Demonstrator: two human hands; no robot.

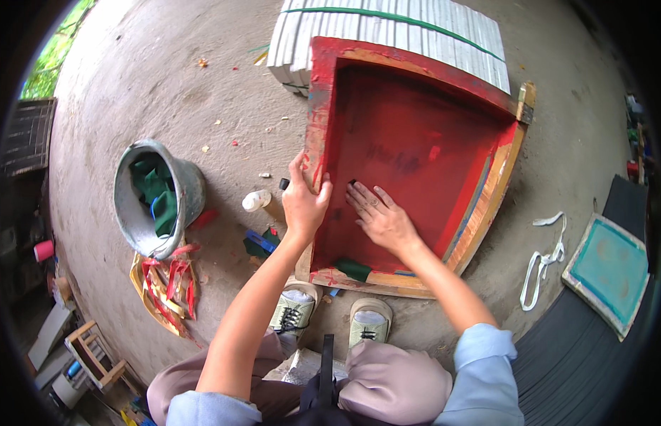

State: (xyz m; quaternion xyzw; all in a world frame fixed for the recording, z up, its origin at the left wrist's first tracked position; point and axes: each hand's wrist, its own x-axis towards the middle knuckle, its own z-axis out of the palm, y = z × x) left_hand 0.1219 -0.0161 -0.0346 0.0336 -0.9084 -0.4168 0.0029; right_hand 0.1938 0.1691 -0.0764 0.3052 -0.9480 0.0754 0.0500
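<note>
A wooden screen-printing frame [318, 121] with red-stained mesh [416, 163] leans in front of me, its far side against a strapped stack of white slabs. My left hand [304, 206] grips the frame's left bar, thumb and fingers on either side of it. Flat on the mesh lies my right hand [380, 219], fingers stretched out. A small dark bit shows at its fingertips; most of it is hidden, so its kind is unclear. A dark green cloth [352, 269] rests inside the frame's near edge. Next to my left hand stands a bottle with a white cap [257, 200].
On the left, a grey bucket [192, 188] holds green cloth, beside red-stained scraps [171, 298]. The white slabs [387, 28] stand beyond the frame. White cord [540, 270] and a smaller turquoise screen [607, 263] lie right. My shoes [369, 323] are close to the near bar.
</note>
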